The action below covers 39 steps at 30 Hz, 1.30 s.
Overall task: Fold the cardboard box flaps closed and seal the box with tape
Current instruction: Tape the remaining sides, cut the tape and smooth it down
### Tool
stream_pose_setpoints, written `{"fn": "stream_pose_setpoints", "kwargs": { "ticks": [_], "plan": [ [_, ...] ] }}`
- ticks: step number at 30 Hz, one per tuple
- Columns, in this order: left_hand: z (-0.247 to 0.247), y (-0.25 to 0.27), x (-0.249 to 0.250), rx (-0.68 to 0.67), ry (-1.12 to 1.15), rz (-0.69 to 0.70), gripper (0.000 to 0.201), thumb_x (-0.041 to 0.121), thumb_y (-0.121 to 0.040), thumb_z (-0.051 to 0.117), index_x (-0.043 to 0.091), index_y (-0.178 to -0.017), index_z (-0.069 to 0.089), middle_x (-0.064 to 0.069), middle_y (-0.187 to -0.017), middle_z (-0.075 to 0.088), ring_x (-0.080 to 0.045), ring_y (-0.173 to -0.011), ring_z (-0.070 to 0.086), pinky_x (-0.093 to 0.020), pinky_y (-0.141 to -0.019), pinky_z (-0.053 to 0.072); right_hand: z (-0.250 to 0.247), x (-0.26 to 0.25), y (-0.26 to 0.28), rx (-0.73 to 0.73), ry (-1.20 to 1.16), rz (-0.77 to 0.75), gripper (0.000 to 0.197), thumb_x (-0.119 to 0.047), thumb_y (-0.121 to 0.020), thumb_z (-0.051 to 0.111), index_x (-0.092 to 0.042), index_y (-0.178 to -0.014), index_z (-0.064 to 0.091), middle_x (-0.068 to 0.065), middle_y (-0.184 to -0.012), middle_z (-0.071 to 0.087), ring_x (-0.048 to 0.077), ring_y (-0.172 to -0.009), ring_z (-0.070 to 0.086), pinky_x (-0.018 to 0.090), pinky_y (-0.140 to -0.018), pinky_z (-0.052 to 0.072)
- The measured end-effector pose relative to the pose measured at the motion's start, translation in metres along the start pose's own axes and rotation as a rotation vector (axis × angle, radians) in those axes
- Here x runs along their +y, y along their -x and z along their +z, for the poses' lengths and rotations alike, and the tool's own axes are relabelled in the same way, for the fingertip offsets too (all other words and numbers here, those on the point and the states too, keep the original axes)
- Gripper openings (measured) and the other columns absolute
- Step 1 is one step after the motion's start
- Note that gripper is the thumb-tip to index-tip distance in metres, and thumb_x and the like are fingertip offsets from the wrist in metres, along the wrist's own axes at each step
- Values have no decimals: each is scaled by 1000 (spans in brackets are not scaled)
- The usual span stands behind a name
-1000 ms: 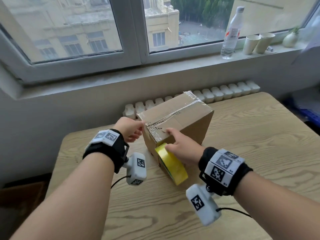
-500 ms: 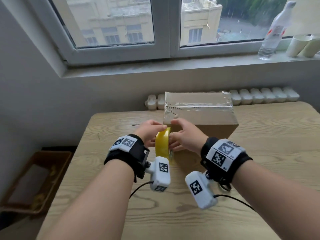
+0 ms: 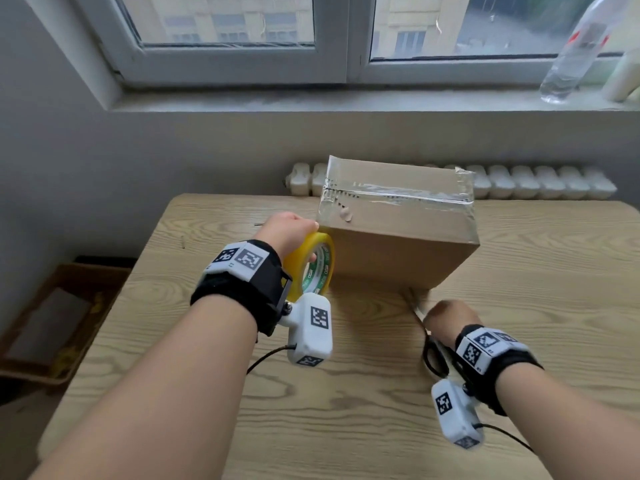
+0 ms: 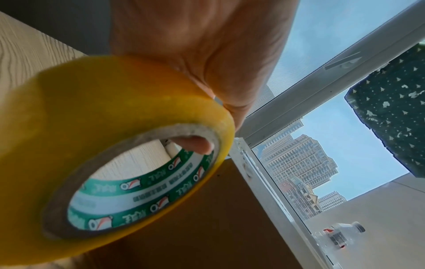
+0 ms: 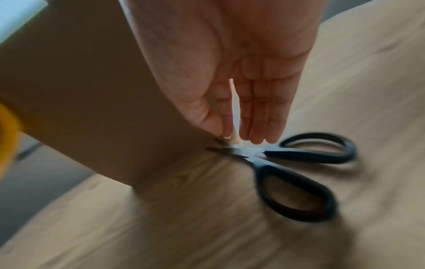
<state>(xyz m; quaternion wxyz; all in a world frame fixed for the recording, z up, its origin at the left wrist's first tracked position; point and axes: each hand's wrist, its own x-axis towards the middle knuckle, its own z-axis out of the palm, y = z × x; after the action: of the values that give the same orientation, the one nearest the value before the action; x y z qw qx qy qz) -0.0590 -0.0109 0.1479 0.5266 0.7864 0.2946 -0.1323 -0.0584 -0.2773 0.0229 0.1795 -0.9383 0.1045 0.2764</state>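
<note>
The cardboard box (image 3: 398, 251) stands on the wooden table (image 3: 346, 427), flaps closed, with clear tape (image 3: 398, 197) along its top seam and down its ends. My left hand (image 3: 294, 230) grips the yellow tape roll (image 3: 313, 265) against the box's near left corner. In the left wrist view a finger (image 4: 195, 145) hooks through the core of the tape roll (image 4: 92, 145). My right hand (image 3: 446, 318) hovers over black-handled scissors (image 3: 433, 355) lying before the box's near right corner. Its straight fingers (image 5: 253, 118) point down at the pivot of the scissors (image 5: 299, 182); that view is blurred.
A plastic bottle (image 3: 575, 53) and white cups (image 3: 623, 77) stand on the windowsill at the right. A white radiator (image 3: 536, 181) runs behind the table. A brown bin (image 3: 52, 323) sits on the floor to the left.
My right hand has let go of the tape roll and dropped to the right, onto the scissors. The left hand now holds the roll alone at the box corner.
</note>
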Motion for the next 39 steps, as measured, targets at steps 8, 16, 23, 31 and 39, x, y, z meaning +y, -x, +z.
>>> {"fn": "stream_pose_setpoints", "kwargs": {
  "ticks": [8,16,23,31,39],
  "plan": [
    [1,-1,-1,34,-41,1,27,34,-94,55,14,-111,61,-12,-94,69,-20,-68,67,-32,-67,56,19,23,-10,5,147,19,18,-18,-84,63,-11,-100,65,9,-104,66,25,-80,57,26,-69,46],
    [4,4,-4,80,-51,28,21,32,-95,56,18,-110,53,-8,-95,66,-17,-63,67,-26,-51,54,37,24,-7,24,274,-33,29,-18,-80,62,-15,-106,50,10,-112,48,28,-84,54,31,-69,43],
    [3,7,-5,151,-25,60,7,18,-93,57,16,-98,53,-14,-100,64,-23,-61,66,-23,-40,49,34,20,-5,-25,343,-62,13,-22,-77,62,-18,-88,55,2,-90,59,26,-87,62,26,-65,42],
    [5,15,-6,137,45,53,12,20,-86,65,9,-90,62,-16,-89,71,-24,-59,69,-26,-50,54,6,-4,21,-269,299,-217,20,-14,-74,57,-21,-89,69,2,-91,71,22,-87,67,25,-67,52],
    [0,22,-8,-4,7,94,16,26,-80,66,11,-85,67,-12,-86,71,-22,-69,69,-32,-69,56,-38,-27,52,-312,-215,-445,37,-42,-68,84,-22,-95,69,-2,-89,69,11,-81,64,23,-71,50]
  ]
}}
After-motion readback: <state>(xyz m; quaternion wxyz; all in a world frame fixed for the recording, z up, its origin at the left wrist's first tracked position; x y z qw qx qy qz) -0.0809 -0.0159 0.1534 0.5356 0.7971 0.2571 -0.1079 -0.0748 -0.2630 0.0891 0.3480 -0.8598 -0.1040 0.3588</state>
